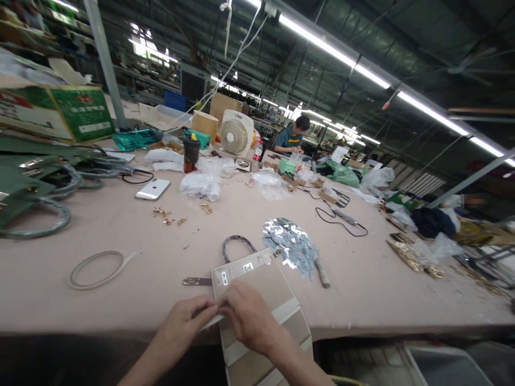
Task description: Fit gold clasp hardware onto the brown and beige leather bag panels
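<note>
While a person's left hand and right hand pinch a pale strip at the beige panel's left edge, fingertips closed on it, panel lying across the table's near edge, dark handle looping beyond the panel, grey pieces heaped beside its upper right corner.

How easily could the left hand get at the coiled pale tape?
Probably yes: nothing stands between the left hand and the coiled pale tape, though that hand seems busy pinching a pale strip.

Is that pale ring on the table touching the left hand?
Apart. The head view shows pinkish tabletop plainly between the pale ring and the left hand.
</note>
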`<state>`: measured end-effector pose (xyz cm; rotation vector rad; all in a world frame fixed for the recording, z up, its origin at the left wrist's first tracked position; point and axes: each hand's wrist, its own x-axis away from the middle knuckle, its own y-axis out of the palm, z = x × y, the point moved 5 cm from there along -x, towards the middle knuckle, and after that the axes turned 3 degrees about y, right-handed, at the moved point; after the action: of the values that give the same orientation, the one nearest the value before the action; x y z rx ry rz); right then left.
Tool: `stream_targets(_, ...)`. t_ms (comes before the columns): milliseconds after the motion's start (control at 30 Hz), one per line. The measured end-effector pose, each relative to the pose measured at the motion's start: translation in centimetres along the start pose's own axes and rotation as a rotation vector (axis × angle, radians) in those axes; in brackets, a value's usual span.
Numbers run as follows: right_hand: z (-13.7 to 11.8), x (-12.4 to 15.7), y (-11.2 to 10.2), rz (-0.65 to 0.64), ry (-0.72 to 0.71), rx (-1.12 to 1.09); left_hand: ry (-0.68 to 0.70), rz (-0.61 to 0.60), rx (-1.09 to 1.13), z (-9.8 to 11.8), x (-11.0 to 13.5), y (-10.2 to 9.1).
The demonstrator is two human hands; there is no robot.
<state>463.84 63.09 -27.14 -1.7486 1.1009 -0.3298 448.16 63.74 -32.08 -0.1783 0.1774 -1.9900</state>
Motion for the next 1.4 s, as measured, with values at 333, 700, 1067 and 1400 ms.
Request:
stream_targets(333,0.9,0.9,-2.1,0.166,0.089,-0.441,-0.035,0.253,0.149,-1.8,-0.7,-2.0)
stream_targets(700,5.7,-5.2,0.2,-0.013,0.301,-0.445,-0.009,0.196,0.177,-1.2,0.9,-2.7)
stream_targets(1067,5.6,-5.8,2.4,0.081,0.301,-0.300,0.009,0.207,0.406,-2.6,1.0,-2.5)
stream_targets(1400,6.1,-6.4,3.7,0.253,0.224,-0.050,-0.041,0.152,0.133,-1.2,1.6,-2.3)
